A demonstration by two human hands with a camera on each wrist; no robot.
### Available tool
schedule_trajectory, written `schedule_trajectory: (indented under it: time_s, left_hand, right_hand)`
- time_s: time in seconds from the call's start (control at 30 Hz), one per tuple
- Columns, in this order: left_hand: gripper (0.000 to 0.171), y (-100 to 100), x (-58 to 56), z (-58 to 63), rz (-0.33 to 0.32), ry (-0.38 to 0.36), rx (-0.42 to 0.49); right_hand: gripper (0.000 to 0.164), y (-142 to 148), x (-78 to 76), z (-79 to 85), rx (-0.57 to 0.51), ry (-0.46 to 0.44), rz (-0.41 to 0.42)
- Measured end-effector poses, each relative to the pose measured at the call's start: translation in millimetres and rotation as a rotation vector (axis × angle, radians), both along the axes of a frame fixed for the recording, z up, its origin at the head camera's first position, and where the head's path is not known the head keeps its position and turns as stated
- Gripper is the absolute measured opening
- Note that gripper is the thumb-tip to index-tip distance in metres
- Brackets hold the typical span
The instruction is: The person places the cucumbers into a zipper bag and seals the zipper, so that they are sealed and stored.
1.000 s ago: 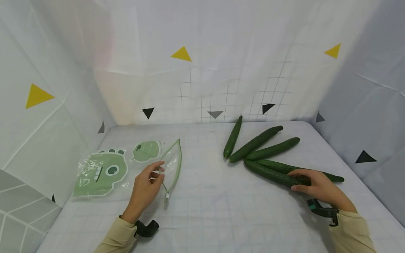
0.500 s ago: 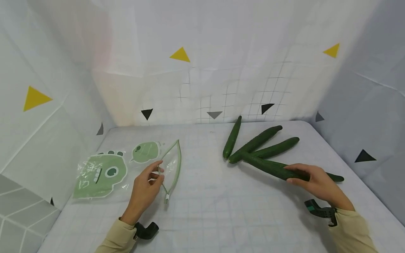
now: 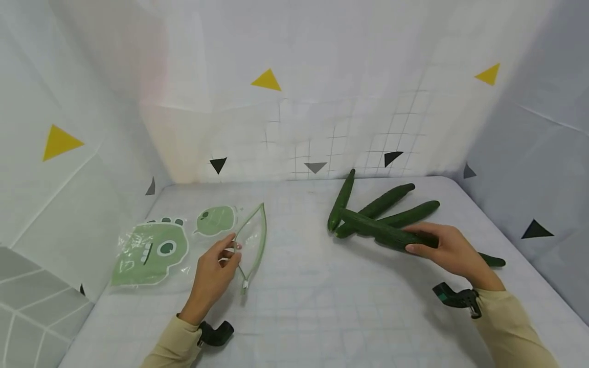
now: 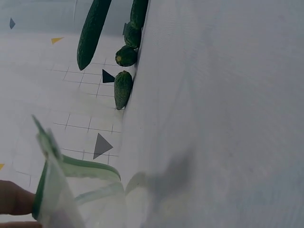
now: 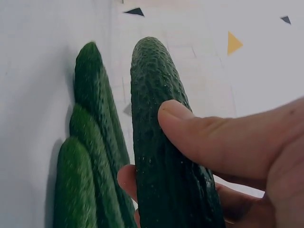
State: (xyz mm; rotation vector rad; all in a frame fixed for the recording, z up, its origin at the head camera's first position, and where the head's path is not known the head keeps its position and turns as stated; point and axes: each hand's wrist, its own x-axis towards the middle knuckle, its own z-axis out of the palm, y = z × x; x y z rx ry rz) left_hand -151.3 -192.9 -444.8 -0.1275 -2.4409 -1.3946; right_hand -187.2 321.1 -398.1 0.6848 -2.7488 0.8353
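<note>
My left hand (image 3: pixel 212 276) pinches the near rim of a clear zip bag (image 3: pixel 172 266), printed with a green monster face, lying at the left of the table. The bag's green-edged mouth (image 3: pixel 263 240) gapes toward the right; in the left wrist view, fingers (image 4: pixel 14 198) hold that edge. My right hand (image 3: pixel 446 250) grips a dark green cucumber (image 3: pixel 375 228), thumb on one side and fingers on the other. In the right wrist view the held cucumber (image 5: pixel 156 123) is raised above the others, its free end pointing away from the hand.
Several other cucumbers (image 3: pixel 416 213) lie fanned out on the white cloth-covered table (image 3: pixel 313 306), partly beneath the held one. White sheets (image 3: pixel 322 61) with yellow and black triangles enclose the back and sides.
My right hand has lifted the cucumber off the table and moved it leftward and slightly away from me, over the other cucumbers. My left hand has kept its hold on the bag.
</note>
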Motion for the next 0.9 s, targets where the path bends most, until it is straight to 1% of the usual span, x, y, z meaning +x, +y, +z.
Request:
schedule_trajectory:
  time_s: [0.13,0.3,0.5,0.63,0.8,0.9]
  left_hand:
    - [0.05,0.7,-1.6,1.3,-0.011,0.022,-0.008]
    - [0.049,0.8,-1.2,2.2,-0.008,0.03,-0.002]
    - [0.048,2.2,-0.2,2.4,-0.017,0.034,0.022]
    - [0.048,3.5,0.7,2.6,-0.019,0.034,0.016]
    - [0.048,3.0,1.2,2.6,-0.003,0.005,0.005]
    - [0.048,2.8,1.2,2.3,-0.001,0.004,0.009]
  right_hand:
    - [0.038,-12.6,-6.6,8.3,0.008,0.029,0.026]
    - [0.037,-30.4,-15.7,13.7,-0.043,0.02,0.072]
    - [0.039,-50.9,-22.9,11.6,-0.053,-0.014,0.104]
    - [0.039,-64.9,-26.8,10.2,-0.061,-0.028,0.121]
    - [0.038,-85.0,-33.3,7.6,-0.088,-0.052,0.157]
    - [0.038,-97.1,-36.7,5.7,-0.101,-0.067,0.18]
